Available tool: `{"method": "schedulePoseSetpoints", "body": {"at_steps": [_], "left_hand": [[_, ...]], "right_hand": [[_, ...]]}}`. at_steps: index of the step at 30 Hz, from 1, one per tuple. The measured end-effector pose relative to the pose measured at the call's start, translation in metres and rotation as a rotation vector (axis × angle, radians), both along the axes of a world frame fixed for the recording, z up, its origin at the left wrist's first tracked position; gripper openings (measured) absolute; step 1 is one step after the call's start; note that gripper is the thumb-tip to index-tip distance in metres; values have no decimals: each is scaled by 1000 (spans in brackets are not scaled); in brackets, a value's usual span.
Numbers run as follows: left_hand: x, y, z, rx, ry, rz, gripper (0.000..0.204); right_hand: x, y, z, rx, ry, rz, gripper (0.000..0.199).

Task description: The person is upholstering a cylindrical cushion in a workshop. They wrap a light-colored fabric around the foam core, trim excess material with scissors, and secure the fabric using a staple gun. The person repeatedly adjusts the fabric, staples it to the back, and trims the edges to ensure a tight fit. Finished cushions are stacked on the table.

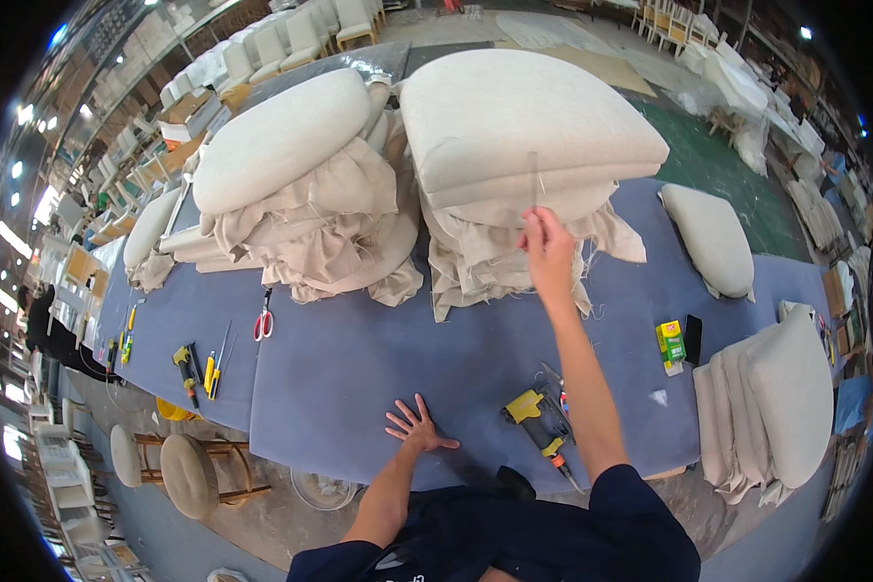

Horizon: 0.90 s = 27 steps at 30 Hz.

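My right hand (pixel 548 250) is stretched far over the blue table (pixel 378 359) and pinches a thin thread that rises from the loose beige fabric under the right stack of cream seat cushions (pixel 524 121). Flat on the table near its front edge rests my left hand (pixel 415 424), fingers spread and holding nothing. A second stack of cushions (pixel 281 145) with bunched beige fabric lies to the left of the first.
A yellow and black staple gun (pixel 538 419) lies by my right forearm. Red scissors (pixel 263 322), yellow tools (pixel 186 369), a small green and yellow box (pixel 669 344) and more cushions (pixel 713 238) sit on the table. Round stools (pixel 189 472) stand below left.
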<state>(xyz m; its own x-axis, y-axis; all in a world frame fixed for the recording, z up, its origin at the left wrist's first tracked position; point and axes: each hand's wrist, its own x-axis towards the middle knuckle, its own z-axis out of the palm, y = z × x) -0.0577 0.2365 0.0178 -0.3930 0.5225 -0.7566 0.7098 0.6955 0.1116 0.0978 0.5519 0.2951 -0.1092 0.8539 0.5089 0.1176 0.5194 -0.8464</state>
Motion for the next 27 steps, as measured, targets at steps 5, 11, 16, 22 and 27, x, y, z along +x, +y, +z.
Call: {"method": "schedulePoseSetpoints", "body": {"at_steps": [5,11,16,22,27], "left_hand": [[5,3,5,105,14,-21,172],[1,-11,7,217,10,-13,164],[-1,-14,3,251,-14,-46,159],[-10,-35,-8,424,-13,-103,143],[-38,-85,-4,726,122,-369,91]], "right_hand": [[-41,-12,2,292,-451,-2,14],[-68,-35,2,448,-249,-81,16],[-39,-22,3,51,-430,39,27],[-15,-127,-131,-376,-341,378,20],[22,-258,-281,-971,-312,422,25]]}}
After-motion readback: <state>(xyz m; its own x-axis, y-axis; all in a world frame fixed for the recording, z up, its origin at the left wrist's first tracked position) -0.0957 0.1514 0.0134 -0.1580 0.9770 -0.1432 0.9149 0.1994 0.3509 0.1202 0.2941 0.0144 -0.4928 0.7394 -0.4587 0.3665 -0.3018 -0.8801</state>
